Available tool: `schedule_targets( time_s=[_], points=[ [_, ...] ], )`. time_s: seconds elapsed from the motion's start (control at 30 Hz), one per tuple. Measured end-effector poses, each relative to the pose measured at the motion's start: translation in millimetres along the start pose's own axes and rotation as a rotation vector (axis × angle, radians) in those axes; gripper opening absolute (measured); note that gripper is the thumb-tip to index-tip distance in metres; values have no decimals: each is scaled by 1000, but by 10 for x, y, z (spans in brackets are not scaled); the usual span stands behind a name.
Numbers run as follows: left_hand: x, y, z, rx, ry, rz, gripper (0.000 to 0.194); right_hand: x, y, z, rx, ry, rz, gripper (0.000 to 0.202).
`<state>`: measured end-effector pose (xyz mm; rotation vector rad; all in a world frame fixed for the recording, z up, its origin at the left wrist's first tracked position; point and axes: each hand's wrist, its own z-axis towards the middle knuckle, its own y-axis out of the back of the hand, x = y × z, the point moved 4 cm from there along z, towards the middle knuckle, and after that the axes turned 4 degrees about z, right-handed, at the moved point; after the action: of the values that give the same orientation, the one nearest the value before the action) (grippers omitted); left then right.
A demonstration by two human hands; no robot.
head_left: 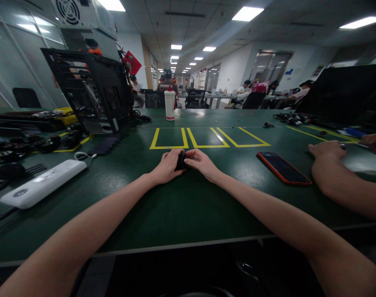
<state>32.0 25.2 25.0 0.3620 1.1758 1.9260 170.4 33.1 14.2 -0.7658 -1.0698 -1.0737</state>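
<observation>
Near the middle of the green table (175, 214), both of my hands meet around a small black object (180, 161). My left hand (168, 167) wraps its fingers and thumb about the object from the left side. From the other side, my right hand (200, 164) pinches at it with thumb and fingertips. Much of the object is hidden by the fingers, so its kind cannot be made out. Just beyond my hands lie yellow tape outlines (169, 147) on the tabletop.
A red-edged phone (283, 168) lies to the right, beside another person's arm (339, 177). On the left are a white power strip (45, 181), tangled black cables (11, 161) and an open computer case (95, 90). A white bottle (169, 105) stands farther back.
</observation>
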Motion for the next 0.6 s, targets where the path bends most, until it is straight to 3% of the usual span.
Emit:
schedule_targets(
  time_s=[0.3,0.47,0.6],
  points=[
    [-1,-2,-3,7,4,0,56,31,-46,-45,94,15,111,38],
    [2,-3,0,3,9,-8,56,60,-35,-41,17,20,6,24],
    [-1,2,1,3,17,-9,56,29,-15,-7,-20,11,-2,25]
  ],
)
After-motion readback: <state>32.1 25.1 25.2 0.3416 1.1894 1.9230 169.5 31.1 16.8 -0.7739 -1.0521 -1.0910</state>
